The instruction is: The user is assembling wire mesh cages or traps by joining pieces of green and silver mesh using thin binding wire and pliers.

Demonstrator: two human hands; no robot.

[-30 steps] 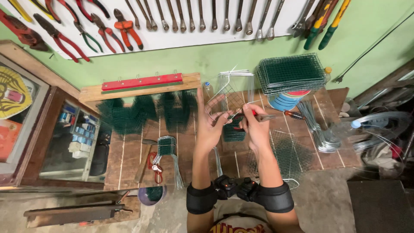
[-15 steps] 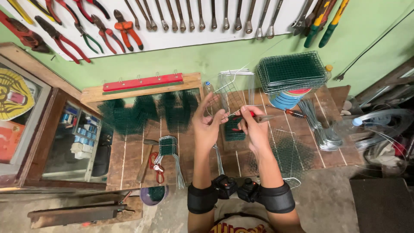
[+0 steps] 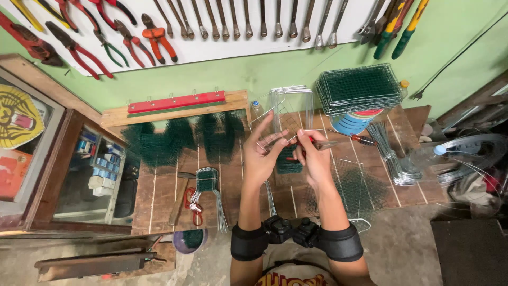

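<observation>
Over the wooden workbench [image 3: 159,193] I hold a thin grey wire frame [image 3: 275,124] up in front of me. My left hand [image 3: 263,153] supports it with fingers spread along the wires. My right hand [image 3: 313,157] grips red-handled pliers [image 3: 323,143] whose jaws meet the frame near its right side. A small green mesh piece [image 3: 288,161] lies on the bench just under both hands.
Stacked green mesh panels [image 3: 360,87] rest on a round tin at the back right. Bent wire pieces [image 3: 394,159] lie to the right, green mesh baskets [image 3: 180,135] to the left, a hammer [image 3: 180,193] and red pliers [image 3: 193,201] near the front. Tools [image 3: 153,34] hang on the wall.
Both hands have shifted slightly with the wire frame; the left fingers have spread wider along it. The pliers stay at the frame.
</observation>
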